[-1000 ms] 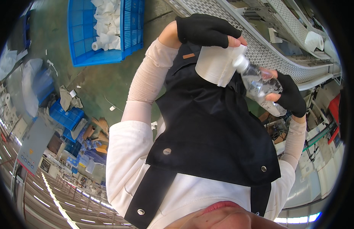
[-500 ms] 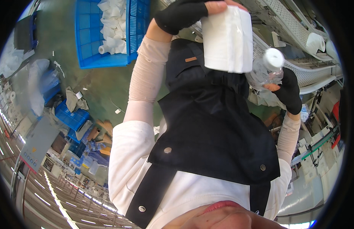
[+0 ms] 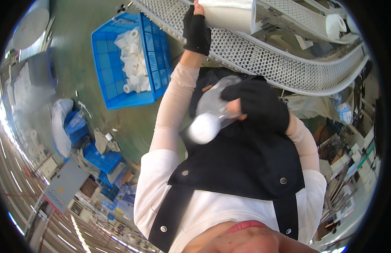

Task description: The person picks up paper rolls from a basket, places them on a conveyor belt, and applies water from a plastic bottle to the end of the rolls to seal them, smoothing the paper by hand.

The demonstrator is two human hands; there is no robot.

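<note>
My left hand (image 3: pixel 197 33) holding a white roll (image 3: pixel 229 17) at top centre, my right hand (image 3: pixel 261 103) gripping a blurred clear bottle (image 3: pixel 213 100) mid-frame, blue crate (image 3: pixel 134 101) upper left.

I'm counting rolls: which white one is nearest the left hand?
The roll at the top edge, touching the left hand; others lie farther right or in the blue crate.
</note>
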